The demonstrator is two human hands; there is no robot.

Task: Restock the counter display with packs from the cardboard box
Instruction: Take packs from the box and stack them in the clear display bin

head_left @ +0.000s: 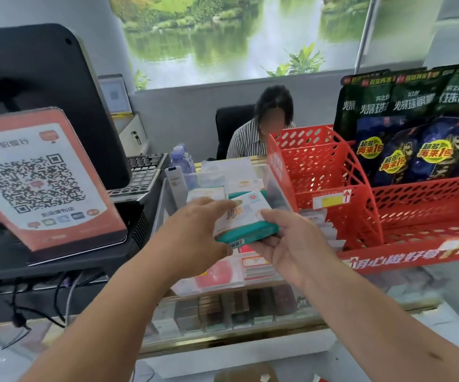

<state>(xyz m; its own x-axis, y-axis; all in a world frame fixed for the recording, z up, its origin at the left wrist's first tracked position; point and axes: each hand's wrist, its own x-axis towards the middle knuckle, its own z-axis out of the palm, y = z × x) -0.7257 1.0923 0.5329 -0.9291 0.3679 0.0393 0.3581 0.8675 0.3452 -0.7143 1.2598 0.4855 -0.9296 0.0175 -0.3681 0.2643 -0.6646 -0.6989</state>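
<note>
Left hand: fingers wrapped over the near left end of a flat white-and-teal cardboard pack, clamped on it.
Right hand: thumb on top, fingers underneath the right end, clamped on the same pack.
Pack position: held level, above the clear plastic display case on the glass table.
Step advice: likely slotting; keep it flat, line up with the open compartment beyond, release left first.
Far right: red perforated plastic rack, just beside the case.
</note>
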